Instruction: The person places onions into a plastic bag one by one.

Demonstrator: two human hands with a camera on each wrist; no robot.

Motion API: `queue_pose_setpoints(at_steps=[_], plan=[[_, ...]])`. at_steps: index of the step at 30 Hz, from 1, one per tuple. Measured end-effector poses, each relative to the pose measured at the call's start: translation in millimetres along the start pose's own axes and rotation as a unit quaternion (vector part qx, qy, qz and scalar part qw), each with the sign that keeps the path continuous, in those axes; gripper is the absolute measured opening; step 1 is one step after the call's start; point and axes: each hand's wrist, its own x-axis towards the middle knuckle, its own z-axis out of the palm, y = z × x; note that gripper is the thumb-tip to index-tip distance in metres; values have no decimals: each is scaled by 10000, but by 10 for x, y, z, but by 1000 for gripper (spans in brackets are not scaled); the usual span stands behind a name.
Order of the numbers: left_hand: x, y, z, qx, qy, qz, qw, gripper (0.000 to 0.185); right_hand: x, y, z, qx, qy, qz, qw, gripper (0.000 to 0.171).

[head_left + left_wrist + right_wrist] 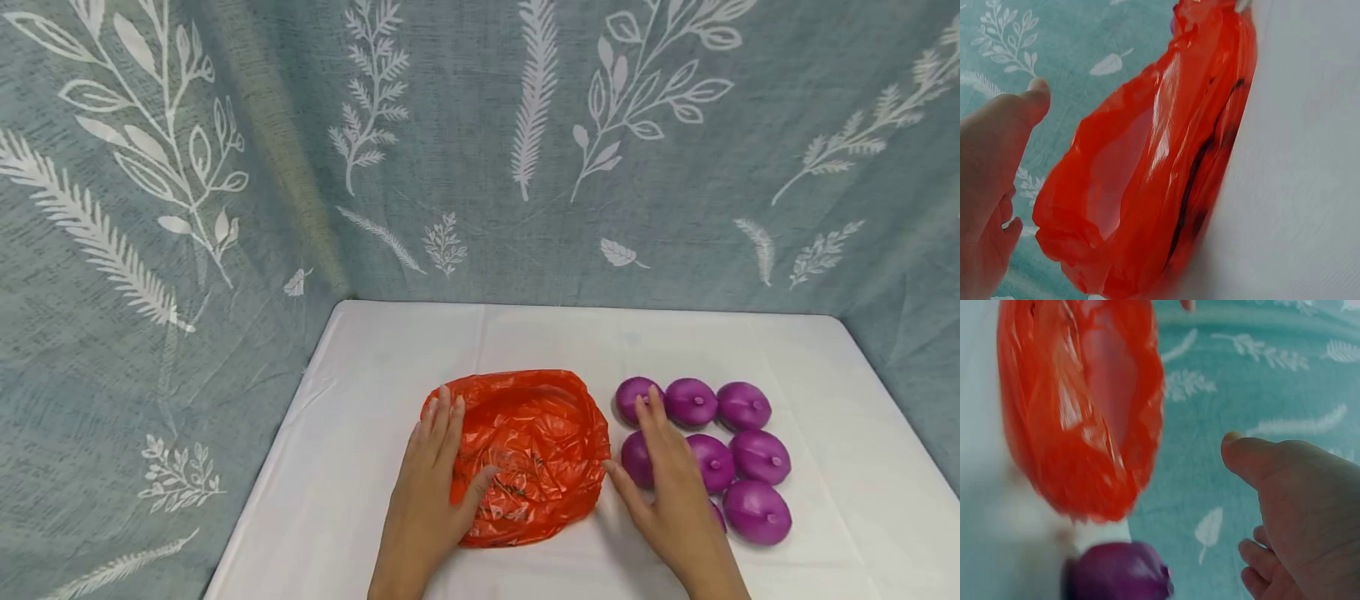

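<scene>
A red plastic bag (525, 467) sits on the white table with its mouth spread wide and facing up. My left hand (431, 492) is at its left rim, fingers extended and thumb reaching over the edge; whether it touches the bag is unclear. To the right, my right hand (671, 492) hovers with straight fingers, its thumb tip close to the bag's right rim. Below and beyond this hand are several round purple onion-like objects (759, 457), each with a small nub; the hand hides some of them. In the right wrist view one purple piece (1119, 572) lies near the bag (1066, 419).
A white cloth covers the table (375, 367). Grey-green curtains (465, 150) with white leaf prints hang behind it and on both sides. The purple pieces lie in rough rows on the right of the bag.
</scene>
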Motion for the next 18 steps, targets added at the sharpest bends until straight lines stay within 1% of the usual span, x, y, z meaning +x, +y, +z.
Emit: queue_pose_setpoints(at_steps=[3,6,10,13,18], plan=[[17,-56,-21,-43,24,-108,9999,88,-14,66,-94,81,104,96,9999,96],[26,-88,-35,-120,6,-288,9995,83,-42,143,-184,145,172,196,9996,95],[30,-114,-48,-280,13,-517,9983,79,-99,254,-303,202,222,468,9985,95],[49,-134,-48,-361,68,-619,9974,77,-146,333,-401,196,311,726,9967,93],[84,-164,-42,-381,230,-746,9962,71,-238,470,-559,57,622,1114,9918,88]])
